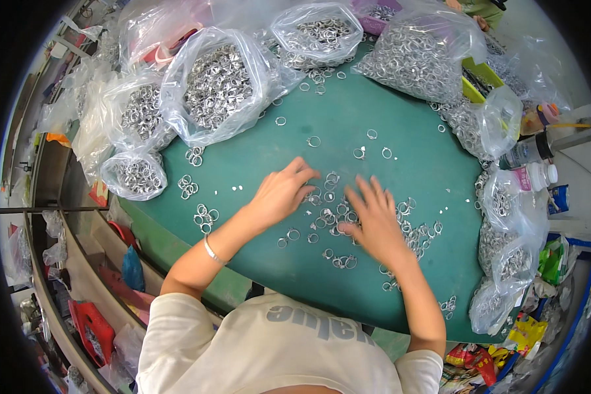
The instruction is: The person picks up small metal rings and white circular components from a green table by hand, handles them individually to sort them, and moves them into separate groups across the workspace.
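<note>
L hand (279, 195) is half-curled, fingertips at the left edge of the loose silver rings (329, 215); slightly blurred, so can't tell if it pinches one. R hand (376, 220) is palm-down w/ fingers & thumb spread apart, nothing clamped, right over the same rings. Main scatter lies btwn the hands, plus a denser ring cluster (421, 236) just right of R hand. Silver bracelet (211, 251) sits on L wrist. A few single rings (360, 153) lie beyond the hands on the green tabletop (243, 161); small ring clumps (188, 186) well left of L hand. Lg. open plastic bag (261, 98) full of rings stands beyond L hand, up-left; another ring-filled bag (410, 59) beyond R hand. White bottle (538, 177) well right of R hand.
</note>
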Motion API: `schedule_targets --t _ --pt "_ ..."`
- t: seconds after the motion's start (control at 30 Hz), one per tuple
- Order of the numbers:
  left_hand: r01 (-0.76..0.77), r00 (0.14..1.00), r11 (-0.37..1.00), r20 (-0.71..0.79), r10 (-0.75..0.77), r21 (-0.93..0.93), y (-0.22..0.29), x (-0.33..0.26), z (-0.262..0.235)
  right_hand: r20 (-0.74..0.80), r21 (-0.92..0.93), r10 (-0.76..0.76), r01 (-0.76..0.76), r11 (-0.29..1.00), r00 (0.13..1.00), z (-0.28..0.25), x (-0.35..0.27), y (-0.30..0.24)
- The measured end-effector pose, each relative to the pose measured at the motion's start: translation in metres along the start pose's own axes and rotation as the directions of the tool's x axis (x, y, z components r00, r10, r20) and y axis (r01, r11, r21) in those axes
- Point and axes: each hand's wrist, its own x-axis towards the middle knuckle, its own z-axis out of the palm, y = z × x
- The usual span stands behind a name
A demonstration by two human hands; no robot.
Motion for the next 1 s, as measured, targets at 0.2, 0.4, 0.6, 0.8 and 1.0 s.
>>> schedule_targets --t 0.2,0.4,0.6,0.8,1.0 --pt "0.199 0.980 0.974 -0.020 -0.198 0.110 -0.002 -0.039 0.000 -0.057 0.481 -0.025 0.050 0.875 0.998 -0.024 -0.007 0.005" --pt "0.001 0.985 0.988 0.169 0.026 -0.156 0.010 -0.022 -0.011 -0.354 0.113 0.013 0.029 0.993 0.935 -0.002 0.064 0.041" --pt "0.154 0.977 0.988 -0.151 -0.148 0.027 -0.020 0.024 -0.021 0.179 0.316 -0.031 -0.028 0.948 0.983 -0.037 0.019 0.015" --pt "0.023 1.000 1.000 0.001 -0.023 -0.014 -0.025 0.056 0.014 -0.217 0.408 0.261 -0.155 0.900 0.941 -0.036 0.061 0.060" --pt "-0.033 0.982 0.983 0.177 0.065 -0.179 -0.012 0.028 -0.013 -0.163 0.121 -0.008 0.028 0.992 0.987 -0.020 0.052 0.060"
